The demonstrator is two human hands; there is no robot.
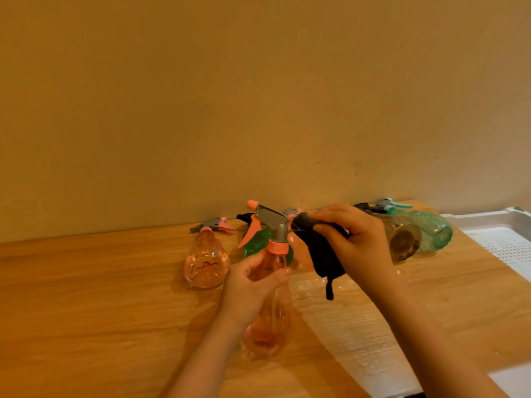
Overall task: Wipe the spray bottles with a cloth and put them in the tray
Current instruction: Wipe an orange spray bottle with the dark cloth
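Note:
My left hand [253, 285] grips the neck of an orange see-through spray bottle [271, 317] and holds it upright over the wooden table [86, 297]. Its grey and orange trigger head [267, 221] points left. My right hand [353, 239] pinches a dark cloth [319, 251] against the back of that head; the cloth's tail hangs down. Behind lie a pink bottle [207, 262], a green bottle [255, 242], another orange one partly hidden by the cloth, a brownish bottle [402, 239] and a teal bottle [431, 231]. The white perforated tray [502, 242] sits at the right edge.
A plain wall [258, 96] rises right behind the bottles. A damp, shiny patch [359, 340] shows on the table under my right forearm. A white surface [514, 380] shows at the bottom right corner.

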